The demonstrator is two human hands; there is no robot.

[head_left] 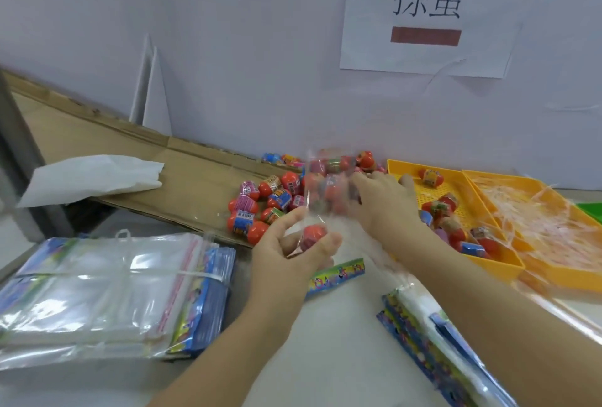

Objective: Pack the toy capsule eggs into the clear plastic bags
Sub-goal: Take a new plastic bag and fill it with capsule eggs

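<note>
The fingers of the left hand [293, 257] are curled round a red egg [313, 234], pinched through the clear bag [325, 191]. The bag's egg-filled far end is gripped by the right hand [386, 201], though blur hides the finger detail. Loose eggs [257, 211] are heaped just left on cardboard [182, 185]. More are seen in a yellow tray [508, 271] at right. Bundled empty bags [97, 292] are stacked near left.

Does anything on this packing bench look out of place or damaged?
The paper sign on the wall is torn along its lower edge. A heap of capsule eggs lies loose on the cardboard sheet, outside the yellow tray holding the others.
</note>
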